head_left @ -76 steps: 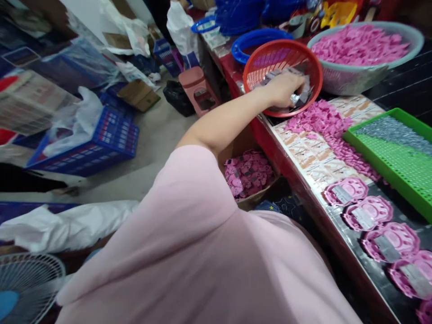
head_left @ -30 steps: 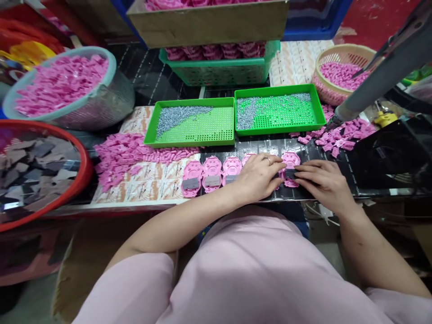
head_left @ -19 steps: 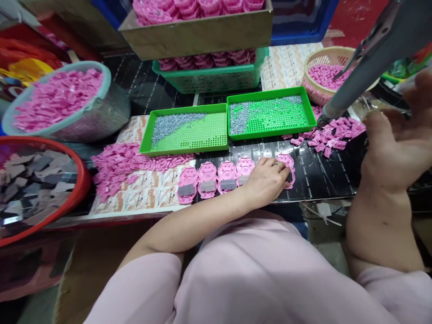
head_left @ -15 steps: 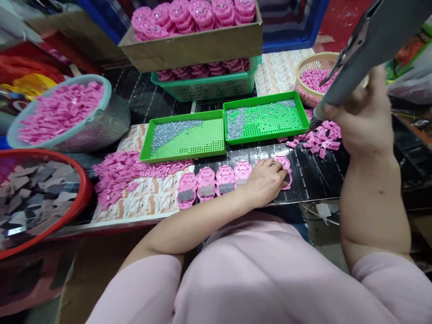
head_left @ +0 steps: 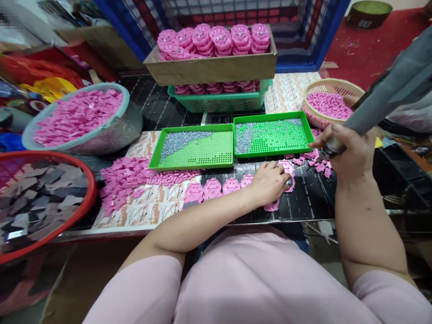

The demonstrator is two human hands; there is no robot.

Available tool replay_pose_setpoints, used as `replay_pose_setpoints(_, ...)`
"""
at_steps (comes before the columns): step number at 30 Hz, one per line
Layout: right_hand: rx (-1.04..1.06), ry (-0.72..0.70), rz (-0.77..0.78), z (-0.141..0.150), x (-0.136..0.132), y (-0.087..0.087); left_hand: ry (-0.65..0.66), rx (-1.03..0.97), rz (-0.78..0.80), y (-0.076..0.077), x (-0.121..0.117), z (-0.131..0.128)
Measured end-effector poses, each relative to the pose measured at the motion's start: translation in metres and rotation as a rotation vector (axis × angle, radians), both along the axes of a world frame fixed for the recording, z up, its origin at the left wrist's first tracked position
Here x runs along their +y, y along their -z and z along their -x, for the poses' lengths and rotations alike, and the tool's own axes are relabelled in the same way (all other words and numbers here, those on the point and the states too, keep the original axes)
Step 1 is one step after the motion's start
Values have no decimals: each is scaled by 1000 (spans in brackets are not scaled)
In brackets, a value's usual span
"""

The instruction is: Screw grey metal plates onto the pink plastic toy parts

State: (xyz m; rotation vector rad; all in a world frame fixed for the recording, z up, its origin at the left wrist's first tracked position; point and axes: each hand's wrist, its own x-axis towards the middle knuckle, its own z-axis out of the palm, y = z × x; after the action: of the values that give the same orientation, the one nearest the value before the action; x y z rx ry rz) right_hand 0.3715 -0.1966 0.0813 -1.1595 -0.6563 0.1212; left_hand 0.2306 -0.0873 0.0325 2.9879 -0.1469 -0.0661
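Observation:
A row of pink paw-shaped shells (head_left: 212, 188) with grey inserts lies on the dark bench top. My left hand (head_left: 269, 182) rests on the right end of that row, fingers curled down over the last pink shell (head_left: 289, 170). My right hand (head_left: 347, 148) is closed round the lower end of a grey electric screwdriver (head_left: 384, 103), whose tip points down beside the right green tray (head_left: 273, 135) of small screws. A second green screw tray (head_left: 194, 146) sits to its left.
Loose pink clips (head_left: 124, 177) are heaped left of the trays. A grey basin of pink parts (head_left: 79, 119) and a red basket of grey pieces (head_left: 37, 198) stand at left. A tan basket (head_left: 329, 104) is at right, a box of stacked pink shells (head_left: 212, 54) behind.
My left hand left the red basket and came to the row of shells. My right hand lifted off the shells, took hold of the hanging screwdriver and brought it down near the right tray.

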Motion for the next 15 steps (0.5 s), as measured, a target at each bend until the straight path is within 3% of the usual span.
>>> replay_pose_setpoints(3,-115,288,-190,-9,27,-4,18,-3,-4,0,2,-2)
replay_pose_setpoints(5,-178,382,-241,-16,45,-2,23,-15,-4,1,2,-4)
replay_pose_setpoints(9,-257,332,-158,-25,68,14,13,-23,0,2,4,-8)
replay_pose_setpoints(15,-321,382,-16,-31,78,37,4,-38,13,2,7,-11)
